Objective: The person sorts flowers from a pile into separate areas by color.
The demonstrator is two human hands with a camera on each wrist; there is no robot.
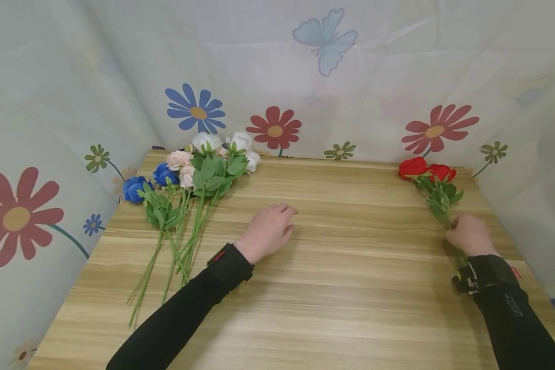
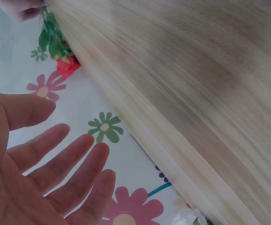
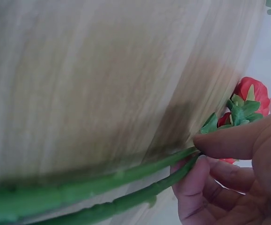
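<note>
At the right side of the table, my right hand (image 1: 473,235) pinches the green stems (image 3: 126,176) of the red artificial flowers (image 1: 413,168) between thumb and fingers. Their heads point to the table's far edge, with leaves (image 1: 438,201) just below them. My left hand (image 1: 269,230) hovers over the middle of the table with nothing in it; in the left wrist view its fingers (image 2: 79,187) are spread and relaxed. To its left lie the white flowers (image 1: 206,141), pale pink flowers (image 1: 179,160) and blue flowers (image 1: 136,189), their long stems (image 1: 195,241) crossing toward the near side.
The wooden table (image 1: 351,308) ends at the back against a white cloth (image 1: 374,103) printed with flowers and a butterfly. The cloth also closes off the left and right sides. My left forearm (image 1: 180,313) reaches across beside the lower stems.
</note>
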